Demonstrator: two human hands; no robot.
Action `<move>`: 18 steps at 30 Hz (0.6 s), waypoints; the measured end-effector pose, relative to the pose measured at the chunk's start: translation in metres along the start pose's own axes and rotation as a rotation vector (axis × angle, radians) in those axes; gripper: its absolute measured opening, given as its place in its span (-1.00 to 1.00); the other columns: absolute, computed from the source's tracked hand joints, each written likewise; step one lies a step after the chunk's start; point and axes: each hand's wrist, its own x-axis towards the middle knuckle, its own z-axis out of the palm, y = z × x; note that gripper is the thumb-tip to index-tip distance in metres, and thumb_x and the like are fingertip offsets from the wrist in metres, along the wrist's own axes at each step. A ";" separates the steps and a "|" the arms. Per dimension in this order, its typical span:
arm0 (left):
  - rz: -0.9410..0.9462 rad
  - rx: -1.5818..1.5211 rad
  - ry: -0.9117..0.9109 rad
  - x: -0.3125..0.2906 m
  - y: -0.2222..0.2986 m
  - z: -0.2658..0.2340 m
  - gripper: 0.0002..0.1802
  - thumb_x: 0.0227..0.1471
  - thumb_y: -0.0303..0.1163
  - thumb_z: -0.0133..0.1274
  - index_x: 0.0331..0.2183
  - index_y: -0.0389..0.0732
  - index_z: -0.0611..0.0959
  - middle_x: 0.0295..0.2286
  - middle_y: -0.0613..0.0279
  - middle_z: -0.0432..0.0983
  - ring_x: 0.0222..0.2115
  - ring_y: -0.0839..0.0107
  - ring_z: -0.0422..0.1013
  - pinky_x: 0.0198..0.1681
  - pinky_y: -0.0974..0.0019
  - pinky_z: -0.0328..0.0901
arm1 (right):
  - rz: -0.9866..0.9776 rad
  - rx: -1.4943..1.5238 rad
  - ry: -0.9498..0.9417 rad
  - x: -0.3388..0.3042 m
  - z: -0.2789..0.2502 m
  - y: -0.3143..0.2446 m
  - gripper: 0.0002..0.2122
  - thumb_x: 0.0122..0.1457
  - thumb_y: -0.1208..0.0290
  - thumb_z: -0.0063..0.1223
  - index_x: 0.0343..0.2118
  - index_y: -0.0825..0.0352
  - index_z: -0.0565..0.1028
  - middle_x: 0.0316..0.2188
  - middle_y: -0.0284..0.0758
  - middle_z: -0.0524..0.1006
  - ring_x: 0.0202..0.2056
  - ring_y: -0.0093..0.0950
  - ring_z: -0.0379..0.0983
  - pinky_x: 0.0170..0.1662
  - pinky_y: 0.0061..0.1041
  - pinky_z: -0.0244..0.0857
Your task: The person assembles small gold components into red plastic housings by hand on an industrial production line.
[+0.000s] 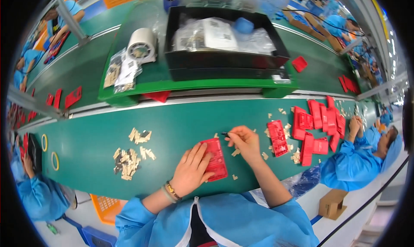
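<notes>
My left hand [189, 168] lies over the left side of a red plastic housing [219, 163] on the green bench, fingers across its top and thumb at its near part, holding it. Molded ribs and compartments show on the housing's uncovered side. Just past its far right corner, my right hand [245, 144] pinches a small black part [225, 135] between thumb and fingertips. What exactly that part is cannot be made out. A few small cream plastic pieces [235, 152] lie beside the housing, near my right hand.
Left of my hands lie heaps of cream and black pieces [127, 163]. Red housings [319, 117] pile up at right, near a co-worker in blue [360, 160]. A green raised shelf [198, 86] bears a black bin [224, 59] and a tape roll [142, 44]. Behind runs a conveyor [90, 76].
</notes>
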 end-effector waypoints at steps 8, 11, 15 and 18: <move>0.190 0.008 -0.001 0.001 -0.014 -0.003 -0.52 -0.11 -0.24 0.16 -0.14 -0.26 0.52 -0.05 0.04 0.33 0.02 0.06 0.23 0.06 0.06 0.17 | 0.135 -0.104 -0.098 -0.003 0.003 0.007 -0.95 0.16 0.55 0.03 -0.34 0.39 0.44 -0.60 -0.44 0.46 -0.59 -0.75 0.33 -0.59 -0.77 0.12; 0.198 0.040 -0.009 0.007 -0.015 0.000 -0.52 -0.12 -0.25 0.17 -0.14 -0.27 0.52 -0.06 0.04 0.34 0.01 0.06 0.24 0.05 0.05 0.18 | 0.101 -0.109 -0.076 -0.002 0.005 0.010 -0.94 0.14 0.53 0.07 -0.37 0.39 0.47 -0.61 -0.46 0.46 -0.61 -0.76 0.32 -0.60 -0.78 0.10; 0.106 0.080 0.093 0.005 -0.008 0.007 -0.50 -0.13 -0.23 0.17 -0.15 -0.31 0.52 -0.08 -0.02 0.34 -0.01 0.05 0.26 0.04 0.05 0.21 | 0.089 -0.184 -0.143 0.010 0.018 0.012 -0.93 0.11 0.51 0.11 -0.41 0.39 0.49 -0.66 -0.49 0.44 -0.63 -0.78 0.29 -0.61 -0.77 0.09; 0.072 0.119 0.071 0.001 -0.010 0.016 -0.48 -0.13 -0.23 0.17 -0.15 -0.36 0.51 -0.09 -0.04 0.34 -0.02 0.05 0.26 0.02 0.07 0.23 | 0.062 -0.321 -0.209 0.019 0.018 0.015 -0.92 0.09 0.51 0.14 -0.46 0.40 0.50 -0.69 -0.50 0.43 -0.65 -0.80 0.26 -0.62 -0.76 0.09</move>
